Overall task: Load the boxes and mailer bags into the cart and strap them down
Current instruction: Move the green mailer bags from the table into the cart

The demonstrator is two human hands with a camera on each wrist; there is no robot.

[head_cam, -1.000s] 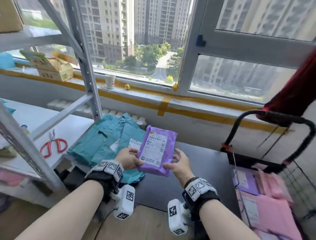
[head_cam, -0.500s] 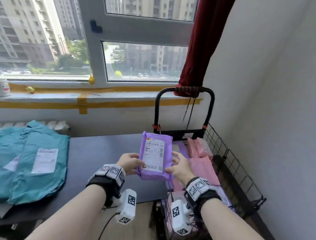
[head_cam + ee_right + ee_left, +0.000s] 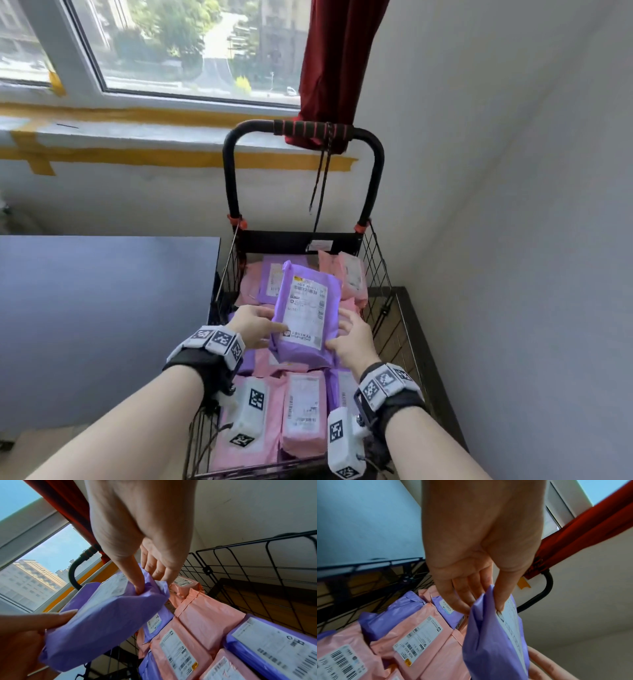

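Your left hand [image 3: 251, 325] and right hand [image 3: 351, 339] pinch 1 purple mailer bag [image 3: 306, 317], thumbs against fingers, above the loaded cart [image 3: 383, 274].

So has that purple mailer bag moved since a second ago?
Yes. The purple plastic mailer bag went right, from over the dark table to above the wire cart.

You are looking at mostly blurred shipping labels. Only on the pink mailer bag [image 3: 419, 641] in the left wrist view is its label [image 3: 418, 637] showing "0303" and, upside down, roughly "907A 0303 0617".
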